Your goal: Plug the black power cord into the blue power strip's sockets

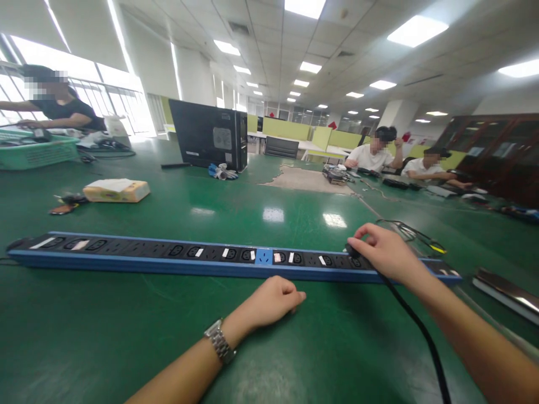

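Observation:
A long blue power strip (126, 264) with black sockets, white stickers and one blue socket lies across the green table. Over its right part, my right hand (381, 249) pinches a black plug (350, 249) at the sockets; whether the plug is seated cannot be made out. The plug's thick black cable (415, 320) runs under the hand toward the bottom edge. My left hand (273, 300), with a metal watch (220, 341) on the wrist, rests on the table in front of the strip, fingers curled and nothing visible in them.
A black computer case (208, 134) stands behind, with gloves (223, 171) beside it. A tissue pack (117, 191) and green basket (37, 152) are at left. A dark, shiny-topped object (507, 292) and thin cables (410, 231) lie at right. Three people sit around the table.

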{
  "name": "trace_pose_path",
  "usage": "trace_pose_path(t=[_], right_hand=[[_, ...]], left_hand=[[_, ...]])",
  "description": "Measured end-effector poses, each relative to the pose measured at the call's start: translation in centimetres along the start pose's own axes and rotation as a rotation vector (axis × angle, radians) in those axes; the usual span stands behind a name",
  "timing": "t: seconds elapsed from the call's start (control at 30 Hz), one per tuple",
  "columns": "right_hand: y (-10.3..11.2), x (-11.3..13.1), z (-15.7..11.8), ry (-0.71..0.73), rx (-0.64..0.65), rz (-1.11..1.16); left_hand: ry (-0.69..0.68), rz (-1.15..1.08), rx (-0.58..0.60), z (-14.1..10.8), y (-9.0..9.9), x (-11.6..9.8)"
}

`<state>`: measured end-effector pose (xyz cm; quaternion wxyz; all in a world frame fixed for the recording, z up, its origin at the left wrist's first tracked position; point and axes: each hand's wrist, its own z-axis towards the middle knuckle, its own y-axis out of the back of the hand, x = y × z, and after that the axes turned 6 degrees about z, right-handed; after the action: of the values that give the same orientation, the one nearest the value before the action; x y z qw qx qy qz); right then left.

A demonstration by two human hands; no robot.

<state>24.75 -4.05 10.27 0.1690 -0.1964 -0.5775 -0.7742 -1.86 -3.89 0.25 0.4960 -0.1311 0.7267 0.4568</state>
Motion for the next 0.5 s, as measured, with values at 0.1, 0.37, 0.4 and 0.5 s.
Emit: trace_pose_path(t=[0.1,0.37,0.4,0.5], right_hand=[[-4.1,2.9,-0.7,0.026,0.039,0.117],[-11.9,6.8,-3.2,0.028,0.035,0.351],[-12.2,6.9,-3.5,0.043,0.057,0.377],[-11.9,6.6,-4.5,0.102,0.148,0.502]], left_hand=[[-0.095,-0.165,0.025,0.5,-1.7,-1.3],[0.026,-0.525,-0.115,0.6,-2.7,-0.7],[0.062,-0.532,-0.138,0.4,-2.5,-0.5],[0.162,-0.564,-0.25,0.0,-2.3,-0.4]])
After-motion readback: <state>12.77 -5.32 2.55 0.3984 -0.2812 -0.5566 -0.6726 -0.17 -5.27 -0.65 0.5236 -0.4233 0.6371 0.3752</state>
